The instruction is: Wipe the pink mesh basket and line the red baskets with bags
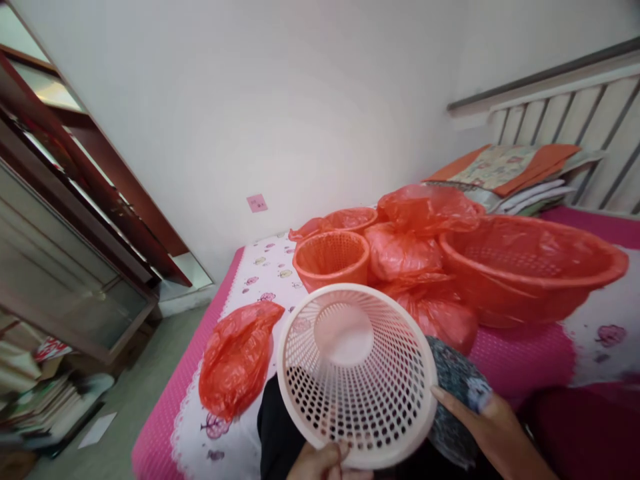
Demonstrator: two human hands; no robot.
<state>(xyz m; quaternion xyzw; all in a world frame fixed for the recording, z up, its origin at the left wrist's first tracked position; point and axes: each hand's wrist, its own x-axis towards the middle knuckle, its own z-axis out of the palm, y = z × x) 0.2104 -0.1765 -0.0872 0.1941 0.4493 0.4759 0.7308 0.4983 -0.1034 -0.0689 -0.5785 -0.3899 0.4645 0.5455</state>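
A pale pink perforated plastic basket [400, 347] is tilted with its open mouth toward me, so I look down to its round solid base. My left hand [325, 463] grips the rim at the bottom, thumb over the edge. On the right side of the rim rests the thumb of my right hand [480, 420], its other fingers hidden behind the basket. A crumpled red plastic bag [237, 360] lies on the bed to the left. Beyond the basket stands a smaller orange-red basket [331, 275], beside several red plastic bags [403, 253].
A wide red tub-like basket [530, 300] in a red bag stands at the right. Folded bedding [500, 173] is stacked near the radiator [565, 113]. The bed sheet [260, 270] is white and pink. Floor [165, 360] and glass-fronted door [75, 267] are left.
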